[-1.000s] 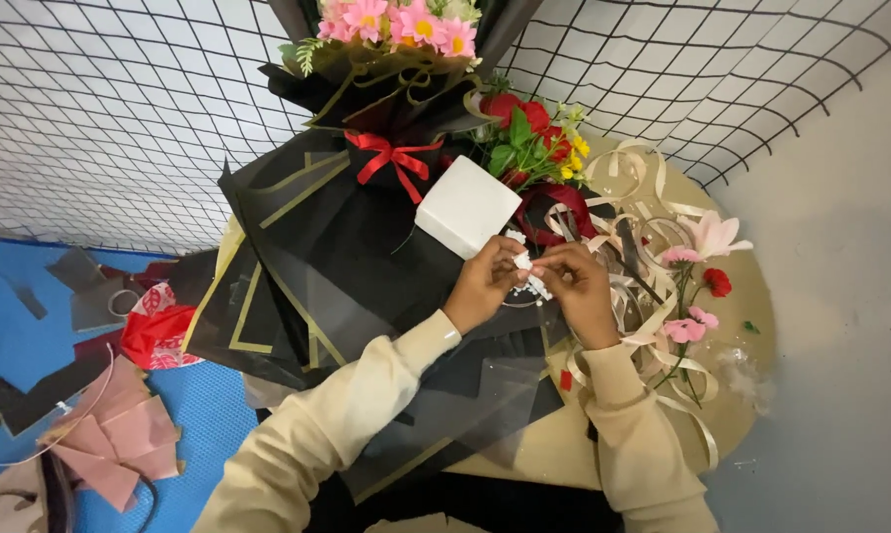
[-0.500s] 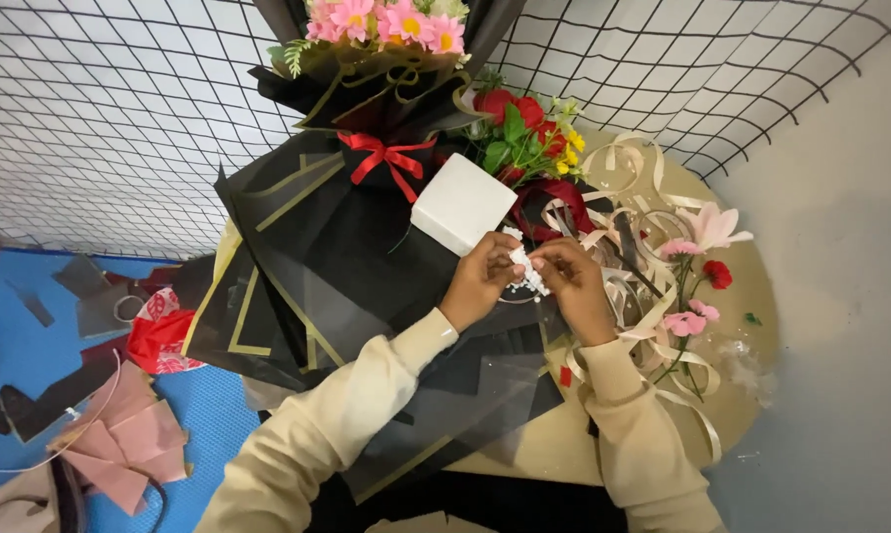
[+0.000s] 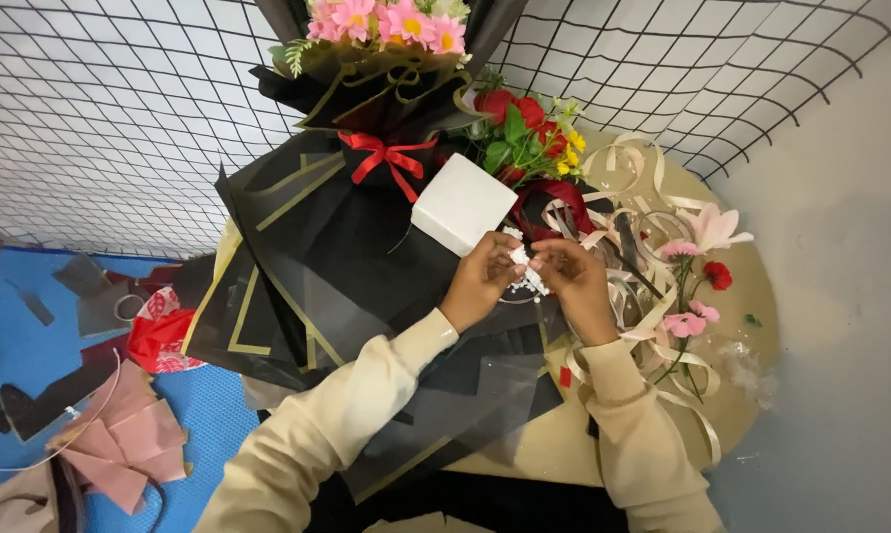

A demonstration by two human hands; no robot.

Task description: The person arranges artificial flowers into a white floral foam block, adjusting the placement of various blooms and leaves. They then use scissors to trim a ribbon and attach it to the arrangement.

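My left hand (image 3: pixel 482 278) and my right hand (image 3: pixel 575 280) meet over the round table and pinch a small white crumbly piece (image 3: pixel 521 265) between their fingertips. A white foam block (image 3: pixel 463 203) lies just above my left hand on black wrapping paper with gold edges (image 3: pixel 307 247). Behind it stands a bouquet of pink flowers (image 3: pixel 386 22) in black wrap tied with a red ribbon bow (image 3: pixel 386 158). Red and yellow flowers (image 3: pixel 529 133) lie beside the block.
Cream ribbon curls (image 3: pixel 635 163) and loose pink and red flowers (image 3: pixel 700 247) cover the right of the beige round table (image 3: pixel 751 326). A wire grid panel (image 3: pixel 100 109) stands behind. Pink paper (image 3: pixel 120 444), red wrap (image 3: pixel 159 336) and dark scraps lie on the blue floor mat (image 3: pixel 209 405).
The view has shifted slightly. Both hands stay together at the white piece, working it with small finger movements beside the foam block.
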